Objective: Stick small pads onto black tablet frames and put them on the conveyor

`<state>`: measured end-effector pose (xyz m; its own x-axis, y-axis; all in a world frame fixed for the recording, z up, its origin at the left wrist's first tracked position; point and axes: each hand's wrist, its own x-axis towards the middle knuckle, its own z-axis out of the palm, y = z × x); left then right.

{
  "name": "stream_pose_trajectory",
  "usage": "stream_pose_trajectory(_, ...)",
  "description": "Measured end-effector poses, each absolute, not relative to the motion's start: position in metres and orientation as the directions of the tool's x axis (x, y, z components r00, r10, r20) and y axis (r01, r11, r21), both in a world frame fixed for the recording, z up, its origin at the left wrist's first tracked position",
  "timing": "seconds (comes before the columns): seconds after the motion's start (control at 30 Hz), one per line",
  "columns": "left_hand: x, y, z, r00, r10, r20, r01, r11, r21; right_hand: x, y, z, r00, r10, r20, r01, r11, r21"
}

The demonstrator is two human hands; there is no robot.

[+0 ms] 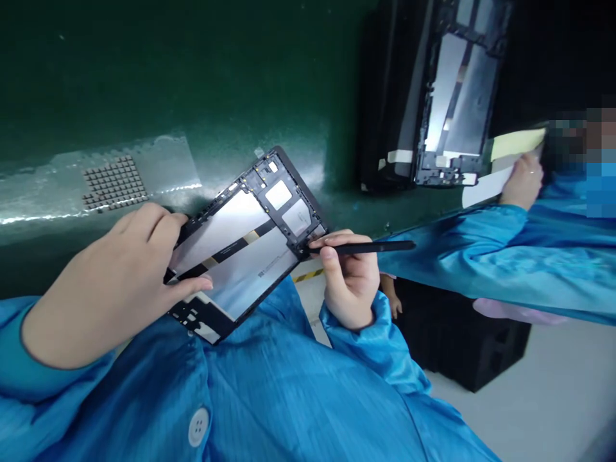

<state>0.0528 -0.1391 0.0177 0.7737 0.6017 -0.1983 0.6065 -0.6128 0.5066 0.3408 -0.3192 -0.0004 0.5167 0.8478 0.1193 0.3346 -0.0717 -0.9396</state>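
My left hand (113, 282) grips the left end of a black tablet frame (243, 244) with silver panels, held tilted above my lap. The thumb lies across its lower face and the fingers curl over its upper edge. My right hand (349, 276) is closed on a thin black stylus-like tool (370, 246), held like a pen. The tool's tip touches the frame's right corner near its small white patches.
A green work surface (216, 83) lies behind, with a clear sheet of small grey square pads (114, 182). At the right, a co-worker's hand (522, 183) in a blue sleeve holds yellow paper beside a stack of tablet frames (452, 102). A black crate (462, 333) stands on the floor.
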Motion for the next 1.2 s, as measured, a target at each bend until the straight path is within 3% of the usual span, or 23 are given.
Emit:
stream_pose_trajectory(0.2, 0.052, -0.141, 0.015, 0.767, 0.609, -0.200, 0.620, -0.626, 0.473, 0.341, -0.322, -0.002, 0.465, 0.871, 0.156, 0.376, -0.034, -0.926)
stream_pose_trajectory(0.4, 0.048, -0.133, 0.013, 0.776, 0.604, -0.184, 0.602, -0.620, 0.503, 0.348, -0.320, 0.007, 0.410, 0.882, 0.232, 0.547, -0.034, -0.837)
stream_pose_trajectory(0.53, 0.054, -0.143, 0.012, 0.754, 0.640, -0.149, 0.593, -0.564, 0.574, 0.335, -0.341, 0.015, 0.577, 0.803, 0.151, 0.441, -0.150, -0.885)
stream_pose_trajectory(0.63, 0.065, -0.165, 0.022, 0.697, 0.710, -0.100, 0.569, -0.464, 0.678, 0.298, -0.364, 0.018, 0.465, 0.885, 0.025, 0.378, -0.173, -0.909)
stream_pose_trajectory(0.73, 0.073, -0.175, 0.037, 0.661, 0.750, 0.024, 0.528, -0.487, 0.696, 0.273, -0.361, 0.013, 0.591, 0.798, -0.116, 0.113, -0.224, -0.968)
stream_pose_trajectory(0.8, 0.070, -0.161, 0.046, 0.619, 0.776, 0.118, 0.490, -0.500, 0.714, 0.279, -0.322, 0.008, 0.693, 0.686, -0.222, -0.097, -0.215, -0.972)
stream_pose_trajectory(0.87, 0.058, -0.131, 0.051, 0.499, 0.835, 0.231, 0.479, -0.488, 0.730, 0.295, -0.243, 0.009, 0.684, 0.701, -0.203, -0.136, -0.151, -0.979)
stream_pose_trajectory(0.93, 0.041, -0.093, 0.048, 0.284, 0.894, 0.347, 0.487, -0.446, 0.751, 0.308, -0.136, 0.017, 0.623, 0.781, -0.046, -0.001, -0.058, -0.998)
stream_pose_trajectory(1.03, 0.019, -0.046, 0.025, -0.006, 0.896, 0.444, 0.466, -0.390, 0.794, 0.307, 0.027, 0.038, 0.541, 0.841, 0.033, 0.174, -0.074, -0.982)
stream_pose_trajectory(1.1, 0.013, -0.032, 0.004, -0.061, 0.885, 0.461, 0.438, -0.391, 0.809, 0.301, 0.105, 0.052, 0.485, 0.874, 0.037, 0.287, -0.120, -0.951)
stream_pose_trajectory(1.2, 0.017, -0.035, -0.018, 0.008, 0.872, 0.489, 0.405, -0.450, 0.796, 0.292, 0.163, 0.070, 0.388, 0.922, -0.017, 0.502, -0.226, -0.835)
